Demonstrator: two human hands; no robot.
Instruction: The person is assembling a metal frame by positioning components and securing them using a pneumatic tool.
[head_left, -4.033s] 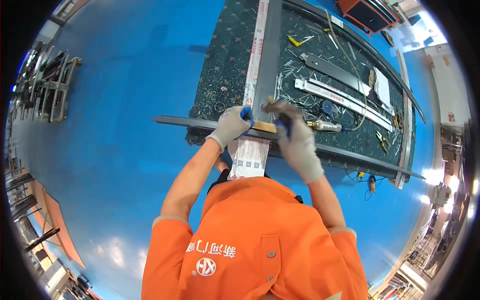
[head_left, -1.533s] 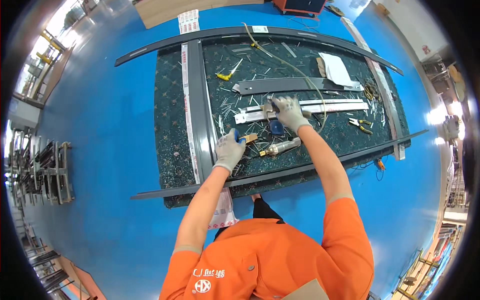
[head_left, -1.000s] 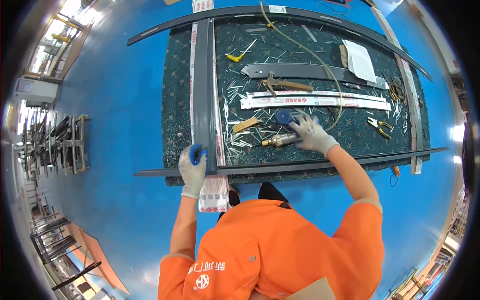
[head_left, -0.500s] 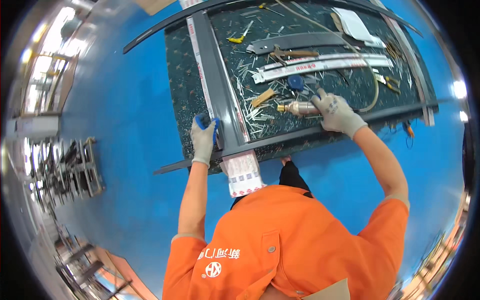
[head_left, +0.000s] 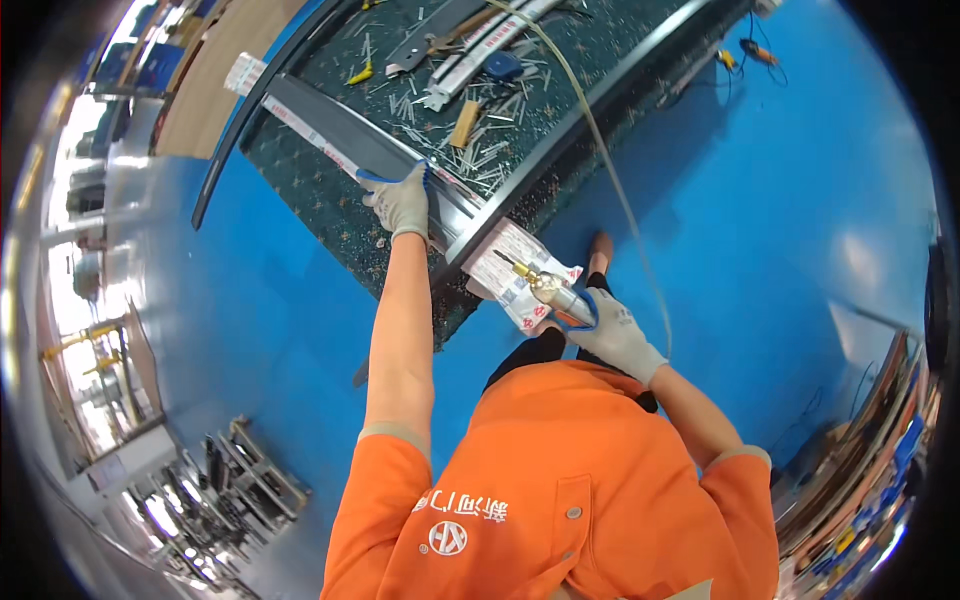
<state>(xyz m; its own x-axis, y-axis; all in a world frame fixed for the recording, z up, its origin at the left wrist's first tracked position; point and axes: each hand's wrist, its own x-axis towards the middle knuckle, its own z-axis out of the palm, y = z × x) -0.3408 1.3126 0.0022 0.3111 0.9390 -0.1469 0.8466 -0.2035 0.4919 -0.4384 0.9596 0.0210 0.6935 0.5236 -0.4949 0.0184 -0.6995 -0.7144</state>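
Observation:
My right hand, in a pale glove with blue trim, is closed around an air screwdriver. The tool's brass nose and dark bit point up and left, over a strip of printed white film hanging past the frame's near edge. My left hand, in a matching glove, grips the wide dark grey profile, fingers over its side, near the corner joint. That profile meets the long near rail of the frame. The bit stands apart from the rail. A pale air hose runs beside the tool.
On the dark green patterned table top lie a wood block, a blue tape measure, a yellow-handled tool and many thin offcuts. White-filmed strips lie behind. A corded orange tool is on the blue floor.
My right hand has brought the air screwdriver off the table area, toward me and left to the frame's near corner. My left hand stays on the profile; the view has turned.

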